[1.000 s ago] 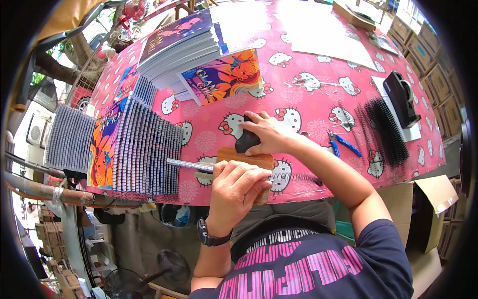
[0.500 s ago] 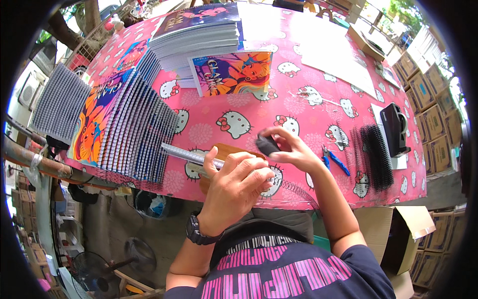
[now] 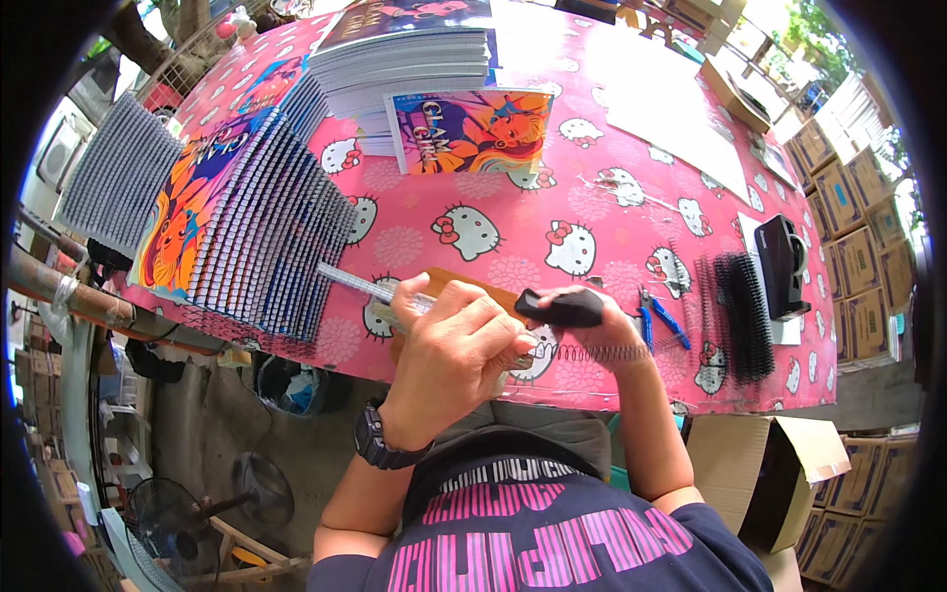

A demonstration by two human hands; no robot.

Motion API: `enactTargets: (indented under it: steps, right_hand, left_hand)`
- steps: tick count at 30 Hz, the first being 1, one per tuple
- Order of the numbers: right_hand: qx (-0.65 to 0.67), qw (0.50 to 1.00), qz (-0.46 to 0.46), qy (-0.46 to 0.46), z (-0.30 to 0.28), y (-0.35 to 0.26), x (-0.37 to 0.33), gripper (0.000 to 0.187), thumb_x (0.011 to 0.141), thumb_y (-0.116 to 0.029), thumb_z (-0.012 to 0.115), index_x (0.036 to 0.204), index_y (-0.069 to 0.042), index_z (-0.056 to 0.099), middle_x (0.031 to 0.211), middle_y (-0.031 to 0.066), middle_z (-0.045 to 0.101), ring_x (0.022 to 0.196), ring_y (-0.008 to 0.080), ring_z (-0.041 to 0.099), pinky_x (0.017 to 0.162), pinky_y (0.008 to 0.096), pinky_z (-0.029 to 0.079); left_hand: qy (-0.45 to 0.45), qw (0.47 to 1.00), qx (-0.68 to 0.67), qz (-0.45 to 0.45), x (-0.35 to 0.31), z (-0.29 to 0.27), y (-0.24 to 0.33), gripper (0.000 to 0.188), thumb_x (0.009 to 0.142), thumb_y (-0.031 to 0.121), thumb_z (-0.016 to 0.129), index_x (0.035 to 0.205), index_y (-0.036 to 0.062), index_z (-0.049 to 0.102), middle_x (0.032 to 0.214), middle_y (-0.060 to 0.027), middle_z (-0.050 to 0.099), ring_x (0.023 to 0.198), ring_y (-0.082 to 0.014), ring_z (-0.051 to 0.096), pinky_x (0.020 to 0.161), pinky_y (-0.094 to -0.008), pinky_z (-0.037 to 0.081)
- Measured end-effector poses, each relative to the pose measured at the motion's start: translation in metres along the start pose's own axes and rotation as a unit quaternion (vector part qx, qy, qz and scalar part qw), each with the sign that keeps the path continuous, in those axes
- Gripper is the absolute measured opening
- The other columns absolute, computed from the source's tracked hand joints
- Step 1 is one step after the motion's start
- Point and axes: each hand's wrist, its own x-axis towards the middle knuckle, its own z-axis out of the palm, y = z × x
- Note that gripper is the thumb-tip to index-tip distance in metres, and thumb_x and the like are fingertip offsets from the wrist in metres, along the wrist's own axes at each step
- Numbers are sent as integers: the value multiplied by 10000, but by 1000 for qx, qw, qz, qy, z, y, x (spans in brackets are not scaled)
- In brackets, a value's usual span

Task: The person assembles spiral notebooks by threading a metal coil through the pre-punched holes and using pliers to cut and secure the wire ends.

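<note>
My left hand point(image 3: 456, 345), with a black watch on its wrist, is closed round a thin notebook point(image 3: 357, 282) at the table's front edge. The notebook lies against a brown wooden piece point(image 3: 472, 288), and its near end is hidden by my fingers. In my right hand point(image 3: 614, 324), just right of it, is a dark, oblong block-like object point(image 3: 560, 308); its kind is unclear. A thin dark spiral binding coil point(image 3: 600, 352) runs from the notebook's right end to below my right wrist.
Spiral-bound notebooks point(image 3: 261, 232) stand in a row at left. Behind are a tall stack of covers and pages point(image 3: 404, 74) and a colourful booklet point(image 3: 473, 131). At right lie blue-handled pliers point(image 3: 668, 321), a bundle of black coils point(image 3: 744, 316) and a black hole punch point(image 3: 780, 264).
My right hand has turned and come slightly lower, bringing the dark object level beside my left hand. The coil, earlier drooping over the table edge, now stretches straight toward the right wrist.
</note>
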Motion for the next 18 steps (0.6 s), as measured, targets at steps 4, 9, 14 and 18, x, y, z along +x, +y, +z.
enactTargets:
  steps: [4,9,14,18]
  right_hand:
    - [-15,992,-117,-50,20,-45,6,735,784,-616,571,1041,69,644,1172,156,588,1070,214,567,954,336,409]
    - [-415,910,-11,22,27,-67,21,522,746,-488,676,988,-25,692,1082,112,619,1040,249,554,895,360,430]
    - [-195,967,-113,-120,38,-82,15,521,749,-479,692,997,-22,687,1069,168,618,1018,273,581,910,394,427]
    - [-290,953,-87,-27,32,-81,24,554,751,-518,685,985,-16,686,1108,169,613,1025,299,583,924,405,423]
  left_hand:
    - [103,994,-10,-42,0,-2,0,440,696,343,775,1073,184,613,891,44,591,929,-167,563,1069,-550,118]
    - [112,990,-66,-61,-7,3,-12,584,644,252,826,1160,165,566,838,49,585,894,-149,579,1078,-550,128]
    - [116,988,-82,-61,-8,3,-13,630,660,274,821,1211,153,542,824,55,578,879,-144,587,1081,-547,125]
    - [144,986,-24,-76,-10,-6,-19,664,662,315,814,1237,146,528,845,47,579,889,-141,581,1080,-571,98]
